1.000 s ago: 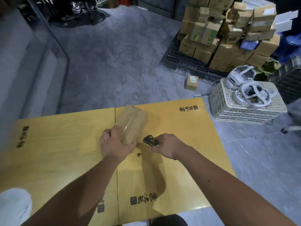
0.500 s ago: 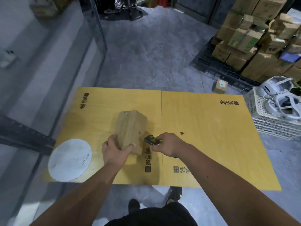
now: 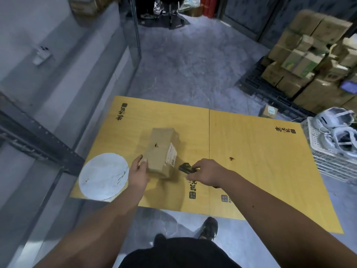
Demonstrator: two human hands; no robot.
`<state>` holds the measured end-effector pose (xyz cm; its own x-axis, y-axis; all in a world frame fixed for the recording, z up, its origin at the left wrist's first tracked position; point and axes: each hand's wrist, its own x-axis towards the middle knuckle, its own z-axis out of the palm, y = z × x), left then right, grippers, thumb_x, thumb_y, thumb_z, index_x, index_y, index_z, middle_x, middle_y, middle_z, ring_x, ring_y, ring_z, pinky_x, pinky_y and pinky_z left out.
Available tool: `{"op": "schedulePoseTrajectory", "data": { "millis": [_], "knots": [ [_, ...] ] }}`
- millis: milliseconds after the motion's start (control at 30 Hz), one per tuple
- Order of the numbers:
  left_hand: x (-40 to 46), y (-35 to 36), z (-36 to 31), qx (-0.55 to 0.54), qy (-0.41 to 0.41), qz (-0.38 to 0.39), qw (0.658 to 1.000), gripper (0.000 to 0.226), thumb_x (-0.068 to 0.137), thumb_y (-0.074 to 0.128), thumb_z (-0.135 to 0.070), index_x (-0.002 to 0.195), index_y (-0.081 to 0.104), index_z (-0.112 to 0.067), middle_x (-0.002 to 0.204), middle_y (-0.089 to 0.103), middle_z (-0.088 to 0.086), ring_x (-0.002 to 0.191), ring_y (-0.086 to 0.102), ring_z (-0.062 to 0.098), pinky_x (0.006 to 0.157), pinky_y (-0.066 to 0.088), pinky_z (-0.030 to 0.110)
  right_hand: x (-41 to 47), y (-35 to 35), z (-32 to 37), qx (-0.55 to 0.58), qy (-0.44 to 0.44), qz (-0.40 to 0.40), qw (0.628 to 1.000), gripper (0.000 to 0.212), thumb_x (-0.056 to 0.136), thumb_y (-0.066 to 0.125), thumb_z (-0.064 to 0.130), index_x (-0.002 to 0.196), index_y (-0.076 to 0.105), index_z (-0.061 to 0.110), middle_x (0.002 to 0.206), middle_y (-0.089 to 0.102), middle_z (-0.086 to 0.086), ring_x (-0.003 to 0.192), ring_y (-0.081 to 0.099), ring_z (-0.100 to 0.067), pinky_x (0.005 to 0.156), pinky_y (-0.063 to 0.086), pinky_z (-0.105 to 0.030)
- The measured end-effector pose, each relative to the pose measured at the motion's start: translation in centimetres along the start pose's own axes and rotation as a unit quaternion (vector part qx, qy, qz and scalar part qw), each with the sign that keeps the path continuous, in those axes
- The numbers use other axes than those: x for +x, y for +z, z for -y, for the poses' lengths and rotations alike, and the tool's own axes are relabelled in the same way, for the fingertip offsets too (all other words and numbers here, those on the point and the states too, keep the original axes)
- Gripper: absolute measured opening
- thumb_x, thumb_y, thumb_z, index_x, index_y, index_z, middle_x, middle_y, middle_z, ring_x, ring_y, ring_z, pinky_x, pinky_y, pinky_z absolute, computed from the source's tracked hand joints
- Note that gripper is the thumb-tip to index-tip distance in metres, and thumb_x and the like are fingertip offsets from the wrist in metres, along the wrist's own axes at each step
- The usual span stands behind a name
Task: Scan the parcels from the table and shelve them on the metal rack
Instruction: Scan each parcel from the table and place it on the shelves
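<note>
A brown cardboard parcel [image 3: 161, 150] rests on the yellow table [image 3: 251, 161], its white label facing right. My left hand [image 3: 139, 172] grips the parcel's near left corner. My right hand [image 3: 207, 174] holds a small dark scanner [image 3: 185, 168], which points at the label side from a short distance. The metal rack [image 3: 36, 138] runs along the left, with a dark beam at table height.
A white round disc [image 3: 103, 176] lies on the table's near left corner. A white crate [image 3: 332, 157] with headsets stands at the right. Stacked cardboard boxes [image 3: 313, 60] on a black pallet fill the far right, one small box [image 3: 269, 111] on the floor.
The parcel has turned, and its white label now faces the scanner. My view has swung left toward the rack. Both hands keep their hold.
</note>
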<state>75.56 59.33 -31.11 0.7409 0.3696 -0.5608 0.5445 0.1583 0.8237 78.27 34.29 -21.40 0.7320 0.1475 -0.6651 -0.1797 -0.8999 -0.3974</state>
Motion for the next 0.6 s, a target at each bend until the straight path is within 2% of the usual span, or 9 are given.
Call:
{"op": "schedulePoseTrajectory", "data": {
  "millis": [100, 200, 233, 333, 400, 467, 533, 600],
  "knots": [
    [0.5, -1.2, -0.5, -0.049, -0.008, -0.062, 0.997, 0.039, 0.108, 0.052, -0.030, 0.147, 0.054, -0.032, 0.119, 0.062, 0.004, 0.108, 0.061, 0.026, 0.079, 0.061, 0.046, -0.2, 0.3, 0.9, -0.005, -0.002, 0.001, 1.000, 0.052, 0.087, 0.077, 0.054, 0.123, 0.074, 0.016, 0.119, 0.069, -0.011, 0.109, 0.068, -0.030, 0.091, 0.059, -0.047],
    [1.5, -2.8, -0.7, -0.001, 0.019, -0.074, 0.997, 0.044, 0.106, 0.054, -0.019, 0.148, 0.053, -0.030, 0.122, 0.060, 0.005, 0.091, 0.061, 0.019, 0.085, 0.061, 0.048, -0.5, 0.7, 2.3, -0.014, -0.014, 0.005, 1.000, 0.054, 0.089, 0.076, 0.053, 0.128, 0.071, 0.016, 0.120, 0.068, -0.010, 0.109, 0.067, -0.029, 0.091, 0.059, -0.045],
    [1.9, -3.2, -0.6, 0.023, 0.025, -0.070, 0.997, 0.047, 0.104, 0.056, -0.017, 0.149, 0.052, -0.030, 0.126, 0.061, 0.004, 0.091, 0.063, 0.019, 0.089, 0.060, 0.048, -0.6, 0.8, 2.7, -0.012, -0.018, 0.005, 1.000, 0.055, 0.090, 0.076, 0.053, 0.130, 0.071, 0.015, 0.122, 0.067, -0.010, 0.110, 0.067, -0.029, 0.091, 0.059, -0.045],
    [2.1, -4.1, -0.2, 0.133, 0.034, -0.041, 0.990, 0.062, 0.100, 0.064, -0.017, 0.155, 0.041, -0.034, 0.139, 0.054, -0.003, 0.117, 0.062, 0.025, 0.095, 0.052, 0.039, -1.0, 1.0, 3.8, -0.018, -0.026, 0.012, 0.999, 0.056, 0.092, 0.075, 0.052, 0.132, 0.070, 0.014, 0.128, 0.067, -0.012, 0.114, 0.066, -0.031, 0.093, 0.057, -0.045],
    [2.0, -4.2, 0.3, 0.194, 0.049, -0.015, 0.980, 0.070, 0.098, 0.068, -0.018, 0.158, 0.036, -0.033, 0.140, 0.051, -0.004, 0.121, 0.060, 0.024, 0.095, 0.047, 0.034, -1.2, 1.2, 4.3, -0.023, -0.030, 0.018, 0.999, 0.056, 0.092, 0.076, 0.051, 0.132, 0.070, 0.014, 0.131, 0.066, -0.014, 0.117, 0.065, -0.031, 0.095, 0.056, -0.045],
    [1.9, -3.8, 0.7, 0.197, 0.057, -0.006, 0.979, 0.065, 0.099, 0.066, -0.016, 0.156, 0.039, -0.032, 0.138, 0.054, -0.004, 0.114, 0.060, 0.021, 0.091, 0.046, 0.033, -1.5, 1.2, 4.5, -0.021, -0.031, 0.017, 0.999, 0.056, 0.091, 0.076, 0.051, 0.132, 0.070, 0.013, 0.133, 0.067, -0.015, 0.119, 0.065, -0.033, 0.097, 0.056, -0.046],
    [1.5, -2.9, 0.8, 0.154, 0.044, -0.019, 0.987, 0.050, 0.103, 0.058, -0.018, 0.151, 0.048, -0.030, 0.134, 0.061, -0.003, 0.108, 0.060, 0.021, 0.087, 0.047, 0.033, -1.8, 1.1, 4.4, -0.019, -0.028, 0.015, 0.999, 0.058, 0.091, 0.076, 0.051, 0.133, 0.070, 0.013, 0.134, 0.066, -0.015, 0.121, 0.065, -0.034, 0.099, 0.056, -0.048],
    [0.9, -1.9, 0.8, 0.103, 0.027, -0.028, 0.994, 0.044, 0.105, 0.056, -0.031, 0.148, 0.051, -0.029, 0.133, 0.064, -0.002, 0.107, 0.061, 0.022, 0.089, 0.051, 0.038, -2.2, 1.0, 4.1, -0.014, -0.022, 0.013, 1.000, 0.058, 0.090, 0.077, 0.051, 0.135, 0.069, 0.014, 0.135, 0.065, -0.015, 0.121, 0.066, -0.033, 0.101, 0.058, -0.049]
  ]
}}
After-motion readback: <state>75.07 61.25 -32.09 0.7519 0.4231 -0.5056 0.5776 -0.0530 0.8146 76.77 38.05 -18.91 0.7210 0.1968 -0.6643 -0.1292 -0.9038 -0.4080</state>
